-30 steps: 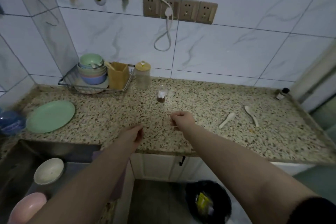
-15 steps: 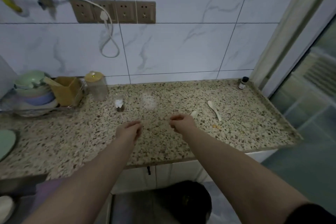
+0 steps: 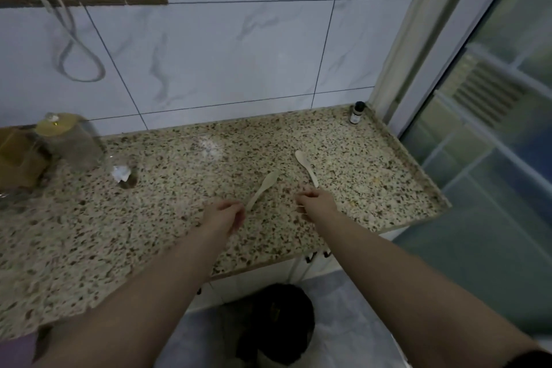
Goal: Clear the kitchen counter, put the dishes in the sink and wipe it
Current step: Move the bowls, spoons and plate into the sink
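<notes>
Both hands out over the speckled stone surface [image 3: 89,236], near its front edge. Left hand [image 3: 224,216] has fingers loosely curled, right at the handle end of the left spoon [image 3: 264,187]; can't tell if it touches or pinches it. Right hand [image 3: 316,202] also loosely curled, at the handle tip of the right spoon [image 3: 306,167]; contact unclear too. Hands apart from each other, a gap of bare stone between them. Both spoons lie flat, pale, bowls pointing away toward the wall, near each other but not touching. Small dark-capped bottle [image 3: 356,113] upright in the far right corner. Left side: jar with yellow lid [image 3: 67,140], blurred, and a small glass [image 3: 122,175] just beside it with something white inside. Black bin [image 3: 277,326] on the floor below the edge
</notes>
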